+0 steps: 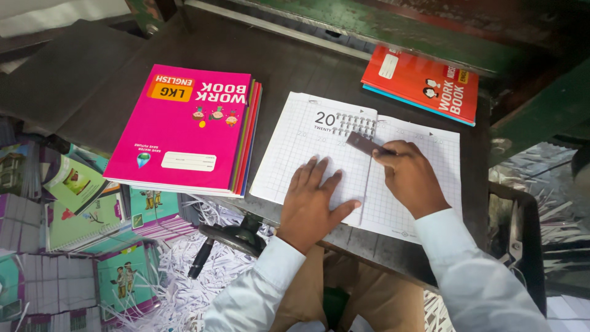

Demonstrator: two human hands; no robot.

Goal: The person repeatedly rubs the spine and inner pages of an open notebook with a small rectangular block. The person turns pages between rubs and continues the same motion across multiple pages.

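Note:
An open workbook [295, 141] with squared white pages lies flat on a dark metal table [289, 61]. My left hand [313, 200] rests flat on its left page, fingers spread, pressing near the centre fold. My right hand [409, 175] grips a small dark flat tool [362, 143], its end laid on the fold near the top of the book. Both arms wear pale sleeves.
A stack of workbooks with a pink cover [184, 126] lies to the left. A red workbook stack [424, 83] sits at the back right under a green machine frame [430, 31]. Paper shreds [190, 283] and more books [80, 209] fill the floor at left.

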